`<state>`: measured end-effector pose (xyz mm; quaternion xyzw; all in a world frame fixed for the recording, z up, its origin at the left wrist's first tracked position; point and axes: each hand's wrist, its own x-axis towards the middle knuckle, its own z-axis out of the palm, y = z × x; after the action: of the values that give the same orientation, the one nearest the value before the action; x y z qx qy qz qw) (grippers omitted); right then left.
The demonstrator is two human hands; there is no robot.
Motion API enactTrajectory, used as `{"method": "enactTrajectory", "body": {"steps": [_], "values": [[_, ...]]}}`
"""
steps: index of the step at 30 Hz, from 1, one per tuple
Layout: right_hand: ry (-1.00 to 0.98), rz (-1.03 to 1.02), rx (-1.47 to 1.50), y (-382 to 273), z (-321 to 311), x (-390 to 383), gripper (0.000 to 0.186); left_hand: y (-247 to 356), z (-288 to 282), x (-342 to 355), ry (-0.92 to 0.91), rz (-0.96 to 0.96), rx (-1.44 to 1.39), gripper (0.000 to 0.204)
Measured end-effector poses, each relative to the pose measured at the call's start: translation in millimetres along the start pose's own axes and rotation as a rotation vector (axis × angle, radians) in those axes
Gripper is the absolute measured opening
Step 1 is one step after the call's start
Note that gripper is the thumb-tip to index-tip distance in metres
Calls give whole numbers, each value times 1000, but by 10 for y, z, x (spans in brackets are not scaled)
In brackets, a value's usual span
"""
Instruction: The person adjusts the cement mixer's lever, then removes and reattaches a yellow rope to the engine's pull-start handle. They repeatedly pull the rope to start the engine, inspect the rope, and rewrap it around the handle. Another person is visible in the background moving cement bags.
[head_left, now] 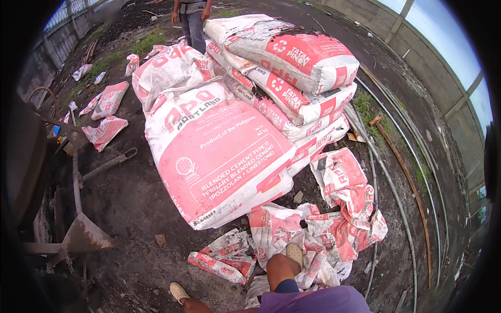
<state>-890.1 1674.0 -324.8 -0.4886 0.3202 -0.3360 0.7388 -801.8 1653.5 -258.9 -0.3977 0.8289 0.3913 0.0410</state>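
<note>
Head view: the wearer's hands are out of frame; whether they are clenched, released or grasping anything cannot be told. A sack stack (297, 107) is seen on dark ground (141, 206). At its near left corner, the front sack (224, 146) is laid flat, printed face up. Along its right edge, sacks are piled higher; the top sack (284, 49) is marked with dark dirt. Off the near right corner, crumpled bags (339, 224) are strewn. One beige shoe (295, 254) is placed among them, the other (179, 292) on the ground to the left. Toward the ground's left edge, loose bags (110, 99) and a rusty frame (86, 235) are noted; toward its right edge, pipes (389, 208) and a wood strip (409, 188). Behind the stack, a co-worker (194, 23) is partly shown, hands (205, 14) lowered.
</note>
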Motion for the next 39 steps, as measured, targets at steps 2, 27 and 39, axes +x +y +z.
{"method": "enactTrajectory", "body": {"steps": [2,27,39], "values": [[126,-10,18,-800,-692,-1506,12,1306,459,748,-63,92,-83,19],[1674,34,832,-881,-1758,-8415,34,5968,2794,2513,-564,353,-569,25],[291,397,4,-2301,-648,-3607,33,3038,795,-286,130,-542,-1694,65]]}}
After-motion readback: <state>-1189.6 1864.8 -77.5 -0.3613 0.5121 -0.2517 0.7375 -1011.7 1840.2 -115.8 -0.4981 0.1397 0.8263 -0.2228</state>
